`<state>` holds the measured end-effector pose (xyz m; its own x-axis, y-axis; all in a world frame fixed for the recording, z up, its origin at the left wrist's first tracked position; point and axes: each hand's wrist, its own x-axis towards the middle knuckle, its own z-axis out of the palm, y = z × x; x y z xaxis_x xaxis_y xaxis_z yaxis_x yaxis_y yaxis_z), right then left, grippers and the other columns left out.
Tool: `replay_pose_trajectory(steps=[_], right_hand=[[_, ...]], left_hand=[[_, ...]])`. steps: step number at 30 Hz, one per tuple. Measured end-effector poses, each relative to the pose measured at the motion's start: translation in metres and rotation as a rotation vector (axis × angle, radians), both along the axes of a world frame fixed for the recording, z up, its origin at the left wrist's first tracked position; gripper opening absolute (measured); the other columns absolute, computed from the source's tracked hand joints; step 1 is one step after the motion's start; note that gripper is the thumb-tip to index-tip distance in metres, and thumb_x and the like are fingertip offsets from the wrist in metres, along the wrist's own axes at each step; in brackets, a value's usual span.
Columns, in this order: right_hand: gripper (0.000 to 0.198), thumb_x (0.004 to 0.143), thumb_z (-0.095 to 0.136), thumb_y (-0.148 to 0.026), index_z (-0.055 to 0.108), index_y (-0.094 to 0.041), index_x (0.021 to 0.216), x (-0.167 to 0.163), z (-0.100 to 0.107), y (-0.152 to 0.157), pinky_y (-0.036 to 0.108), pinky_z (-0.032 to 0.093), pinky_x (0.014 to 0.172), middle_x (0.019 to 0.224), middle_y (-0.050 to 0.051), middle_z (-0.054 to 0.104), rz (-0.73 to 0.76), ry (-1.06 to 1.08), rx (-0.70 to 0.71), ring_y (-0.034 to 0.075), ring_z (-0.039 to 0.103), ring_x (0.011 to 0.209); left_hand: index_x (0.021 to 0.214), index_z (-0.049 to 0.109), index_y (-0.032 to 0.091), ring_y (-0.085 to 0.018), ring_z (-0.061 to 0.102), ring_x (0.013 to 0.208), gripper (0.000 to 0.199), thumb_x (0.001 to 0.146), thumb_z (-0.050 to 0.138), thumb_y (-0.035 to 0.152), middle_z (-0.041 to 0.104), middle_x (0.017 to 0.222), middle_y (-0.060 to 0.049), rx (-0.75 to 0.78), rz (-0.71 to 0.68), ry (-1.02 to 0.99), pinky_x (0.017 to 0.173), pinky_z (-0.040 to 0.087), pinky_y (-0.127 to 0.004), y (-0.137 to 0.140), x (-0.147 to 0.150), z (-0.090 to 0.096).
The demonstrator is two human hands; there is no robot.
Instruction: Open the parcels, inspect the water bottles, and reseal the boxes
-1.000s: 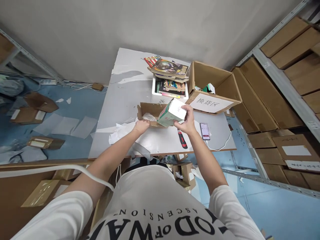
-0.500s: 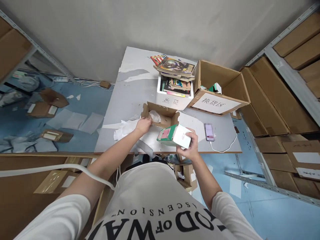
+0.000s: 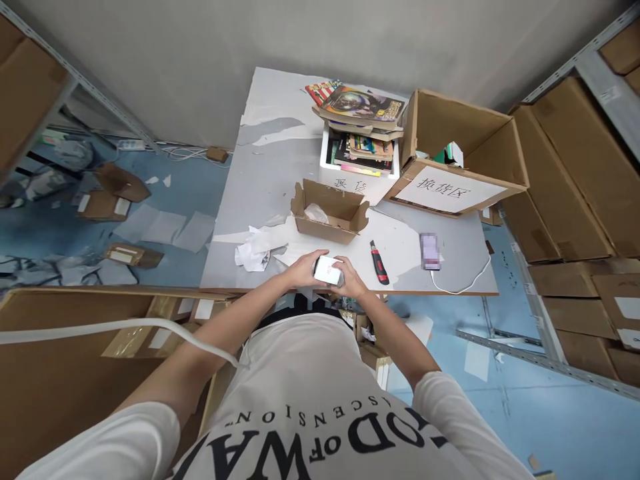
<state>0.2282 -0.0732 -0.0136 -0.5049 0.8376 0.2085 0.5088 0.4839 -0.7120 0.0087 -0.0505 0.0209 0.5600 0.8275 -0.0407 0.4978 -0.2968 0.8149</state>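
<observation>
Between my two hands, at the table's front edge, is a small box [image 3: 329, 270] whose white end faces up. My left hand [image 3: 303, 270] is closed round its left side. The fingers of my right hand [image 3: 350, 277] wrap its right side. Just beyond stands an open cardboard carton [image 3: 325, 230] with crumpled clear plastic [image 3: 316, 213] inside. To the right of my hands lies a red and black utility knife [image 3: 379, 263]. Crumpled white paper [image 3: 253, 251] lies to the left.
A white bin [image 3: 357, 184] of books and comics stands at the back, with more books [image 3: 363, 105] piled on top. Beside it is a large labelled cardboard box [image 3: 450, 190]. A phone [image 3: 430, 251] on a cable lies right. Boxes and paper litter the floor.
My left hand has left the carton and joined my right on the small box. The box has come closer to me and tipped end-up. The utility knife is now visible on the table.
</observation>
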Motion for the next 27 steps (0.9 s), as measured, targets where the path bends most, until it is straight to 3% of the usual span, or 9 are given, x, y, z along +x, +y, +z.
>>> replay_pose_trajectory(steps=[3,6,8,12,16,18,21,23,27], right_hand=[[0.062,0.069,0.068,-0.027,0.039,-0.019,0.123,0.004,0.011,0.003,0.046,0.044,0.097,0.136,0.019,0.033,0.05,-0.097,0.001,0.031,0.04,0.128],[0.062,0.073,0.069,-0.044,0.046,-0.019,0.125,0.002,0.036,0.011,0.055,0.034,0.104,0.145,0.02,0.024,0.151,-0.23,0.075,0.036,0.025,0.137],[0.057,0.076,0.067,-0.047,0.05,-0.02,0.123,-0.004,0.052,0.019,0.054,0.032,0.105,0.145,0.019,0.026,0.256,-0.306,0.101,0.035,0.026,0.136],[0.043,0.077,0.068,-0.038,0.055,-0.019,0.113,-0.015,0.074,0.034,0.046,0.042,0.097,0.134,0.016,0.04,0.35,-0.391,0.06,0.029,0.045,0.119],[0.033,0.079,0.065,-0.039,0.055,-0.017,0.101,0.0,0.088,0.036,0.041,0.048,0.087,0.119,0.015,0.048,0.28,-0.356,0.058,0.025,0.053,0.103],[0.022,0.084,0.058,-0.034,0.055,-0.017,0.097,0.015,0.092,0.03,0.046,0.043,0.094,0.119,0.016,0.05,0.164,-0.399,0.111,0.027,0.051,0.11],[0.016,0.088,0.047,-0.015,0.057,-0.018,0.1,0.03,0.092,0.019,0.062,0.02,0.108,0.127,0.015,0.051,0.028,-0.56,0.223,0.031,0.039,0.127],[0.028,0.088,0.042,-0.006,0.058,-0.019,0.107,0.028,0.09,0.01,0.062,0.011,0.111,0.124,0.012,0.055,0.121,-0.633,0.252,0.028,0.042,0.126],[0.032,0.089,0.04,-0.008,0.058,-0.017,0.114,0.007,0.089,0.0,0.056,0.015,0.113,0.103,0.01,0.064,0.24,-0.756,0.193,0.023,0.056,0.102]], left_hand=[[0.12,0.052,0.018,-0.027,0.06,0.108,0.079,0.051,0.083,0.042,0.063,0.118,-0.009,-0.026,0.031,-0.034,0.094,0.046,-0.039,0.008,0.008,-0.005],[0.116,0.053,0.019,-0.027,0.06,0.106,0.072,0.053,0.081,0.04,0.064,0.115,-0.007,-0.019,0.051,-0.05,0.093,0.045,-0.038,0.009,0.011,-0.005],[0.115,0.053,0.018,-0.027,0.061,0.104,0.069,0.054,0.08,0.036,0.065,0.113,-0.007,-0.021,0.062,-0.042,0.091,0.046,-0.038,0.007,0.014,-0.005],[0.114,0.053,0.016,-0.027,0.062,0.1,0.067,0.055,0.078,0.032,0.065,0.11,-0.008,-0.014,0.072,-0.023,0.087,0.047,-0.036,0.005,0.02,-0.008],[0.116,0.051,0.016,-0.026,0.062,0.099,0.066,0.059,0.077,0.036,0.064,0.109,-0.009,0.004,0.102,-0.023,0.086,0.048,-0.036,0.004,0.022,-0.011],[0.117,0.049,0.018,-0.025,0.061,0.099,0.068,0.059,0.078,0.039,0.063,0.11,-0.007,0.005,0.143,-0.023,0.086,0.048,-0.035,0.003,0.02,-0.012],[0.117,0.048,0.019,-0.025,0.06,0.1,0.07,0.056,0.079,0.038,0.062,0.112,-0.007,0.003,0.181,-0.019,0.087,0.048,-0.036,0.0,0.019,-0.014],[0.117,0.048,0.019,-0.026,0.06,0.102,0.071,0.056,0.079,0.036,0.061,0.112,-0.008,0.005,0.193,-0.024,0.089,0.047,-0.037,-0.003,0.021,-0.016],[0.121,0.046,0.02,-0.025,0.059,0.103,0.072,0.058,0.077,0.033,0.06,0.113,-0.007,0.014,0.23,-0.036,0.09,0.047,-0.037,-0.009,0.031,-0.02]])
